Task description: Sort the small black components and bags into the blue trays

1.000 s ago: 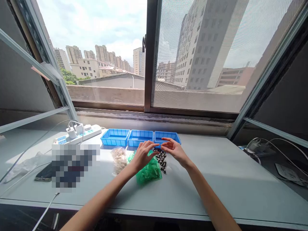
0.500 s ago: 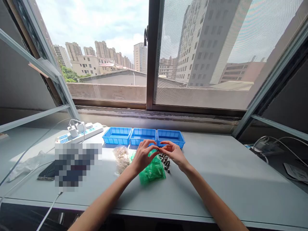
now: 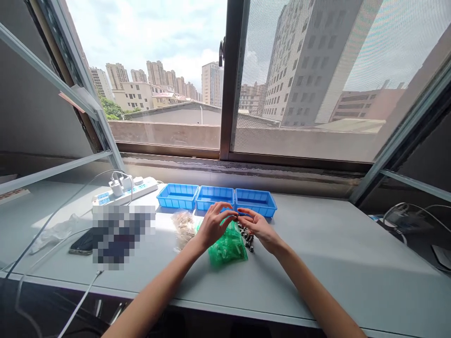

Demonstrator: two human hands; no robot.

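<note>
My left hand point(image 3: 215, 224) and my right hand point(image 3: 259, 228) meet at the fingertips above a green plastic bag point(image 3: 228, 249). Both are closed in a pinch on something small and dark between them, too small to name. Beneath my right hand, partly covered by it, lies a pile of small dark metal pieces point(image 3: 250, 242). A clear plastic bag of thin pale pieces point(image 3: 183, 226) rests to the left of the green bag. Just beyond my hands stand three blue plastic bins point(image 3: 178, 206) side by side in a row.
At the back left a white power strip point(image 3: 144, 188) holds plugs and cables. In front of it lie a dark phone point(image 3: 81, 243), a blurred-out patch and a crumpled clear bag point(image 3: 56, 234). Metal frame bars point(image 3: 373, 180) slant up on both sides of the window.
The view has shifted, so the desk and its things appear a little further right. My hands stay together at the fingertips, with only slight finger movement.
</note>
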